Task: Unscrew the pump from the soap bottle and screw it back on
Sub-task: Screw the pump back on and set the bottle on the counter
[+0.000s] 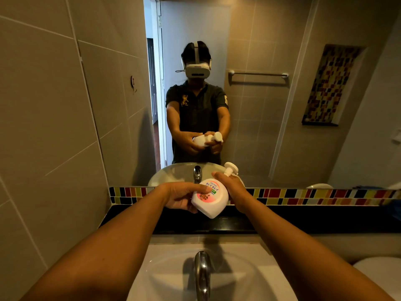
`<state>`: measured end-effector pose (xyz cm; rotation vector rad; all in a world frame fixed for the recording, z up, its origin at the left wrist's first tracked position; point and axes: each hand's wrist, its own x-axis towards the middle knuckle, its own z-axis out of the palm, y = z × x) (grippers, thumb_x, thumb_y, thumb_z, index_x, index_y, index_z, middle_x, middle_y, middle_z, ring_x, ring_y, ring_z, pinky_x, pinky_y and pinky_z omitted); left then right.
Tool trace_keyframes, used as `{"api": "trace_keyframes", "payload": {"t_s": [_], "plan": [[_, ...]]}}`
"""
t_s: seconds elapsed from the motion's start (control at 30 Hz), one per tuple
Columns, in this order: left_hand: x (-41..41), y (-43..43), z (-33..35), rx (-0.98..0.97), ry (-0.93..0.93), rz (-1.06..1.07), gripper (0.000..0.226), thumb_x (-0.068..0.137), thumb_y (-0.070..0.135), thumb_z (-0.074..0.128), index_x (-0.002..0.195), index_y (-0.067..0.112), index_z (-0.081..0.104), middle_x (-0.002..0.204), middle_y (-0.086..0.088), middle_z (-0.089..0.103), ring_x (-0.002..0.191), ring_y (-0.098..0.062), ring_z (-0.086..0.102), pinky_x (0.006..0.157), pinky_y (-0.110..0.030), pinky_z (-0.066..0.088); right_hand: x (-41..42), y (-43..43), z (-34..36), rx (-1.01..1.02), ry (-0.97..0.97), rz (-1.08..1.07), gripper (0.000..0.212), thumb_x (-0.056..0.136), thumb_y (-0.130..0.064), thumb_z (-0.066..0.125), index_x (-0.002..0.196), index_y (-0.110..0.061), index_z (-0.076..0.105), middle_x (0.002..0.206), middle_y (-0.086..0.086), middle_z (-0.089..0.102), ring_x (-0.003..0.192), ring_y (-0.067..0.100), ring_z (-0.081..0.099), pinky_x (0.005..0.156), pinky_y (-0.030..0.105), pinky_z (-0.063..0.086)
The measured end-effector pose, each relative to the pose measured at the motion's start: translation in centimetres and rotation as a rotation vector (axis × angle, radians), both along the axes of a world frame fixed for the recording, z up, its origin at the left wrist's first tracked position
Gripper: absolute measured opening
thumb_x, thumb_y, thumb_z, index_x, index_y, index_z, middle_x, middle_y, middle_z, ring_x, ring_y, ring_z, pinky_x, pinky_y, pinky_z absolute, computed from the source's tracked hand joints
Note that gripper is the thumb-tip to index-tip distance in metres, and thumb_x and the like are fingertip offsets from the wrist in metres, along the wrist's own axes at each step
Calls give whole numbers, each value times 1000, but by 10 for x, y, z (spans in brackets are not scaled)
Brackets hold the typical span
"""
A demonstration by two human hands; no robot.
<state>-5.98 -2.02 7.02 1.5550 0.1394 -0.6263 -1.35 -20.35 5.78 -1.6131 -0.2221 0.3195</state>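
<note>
A white soap bottle (211, 199) with a pink and green label hangs tilted in the air above the black counter, its base toward me. My left hand (181, 195) grips the bottle's body from the left. My right hand (231, 185) wraps around the bottle's neck, just below the white pump head (231, 168), which points up and to the right. The collar of the pump is hidden under my right fingers. The mirror shows the same grip from the front.
A chrome tap (202, 274) rises over the white basin (238, 270) directly below my arms. A black counter ledge (303, 218) with a coloured tile strip (314, 195) runs under the mirror (249, 94). Tiled wall stands close on the left.
</note>
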Motion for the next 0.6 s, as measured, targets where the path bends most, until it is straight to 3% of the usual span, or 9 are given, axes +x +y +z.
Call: {"api": "trace_keyframes", "payload": {"t_s": [0.17, 0.3, 0.4, 0.5, 0.6], "plan": [[5, 0, -3, 131, -92, 10, 42, 83, 28, 71, 121, 14, 59, 115, -12, 69, 113, -28, 64, 95, -40, 52, 1, 4, 6, -77, -86, -35, 16, 88, -34, 65, 85, -19, 59, 80, 11, 71, 76, 26, 70, 80, 46, 58], [4, -10, 0, 359, -260, -24, 38, 83, 27, 72, 116, 16, 58, 105, -4, 69, 95, -19, 68, 78, -29, 58, 3, 5, 1, -114, -137, -95, 15, 86, -30, 67, 83, -17, 59, 77, 10, 71, 73, 23, 71, 68, 36, 58], [4, -18, -4, 490, -386, -7, 40, 80, 28, 75, 114, 20, 56, 109, -5, 68, 92, -18, 67, 72, -25, 58, 4, 6, -2, -121, -150, -146, 13, 84, -28, 68, 82, -19, 59, 77, 9, 70, 79, 28, 71, 74, 41, 60], [4, -25, -11, 546, -449, 31, 50, 76, 30, 79, 118, 19, 55, 110, -4, 68, 96, -20, 68, 76, -32, 59, 6, 5, -6, -71, -127, -190, 16, 83, -23, 69, 79, -24, 53, 78, 8, 68, 81, 28, 69, 82, 47, 58], [5, -26, -15, 583, -460, 30, 55, 74, 33, 80, 121, 19, 55, 108, -3, 68, 96, -20, 69, 76, -33, 60, 14, 3, -15, -113, -106, -199, 22, 68, -36, 71, 82, -22, 61, 84, 16, 73, 81, 31, 73, 81, 55, 59]]}}
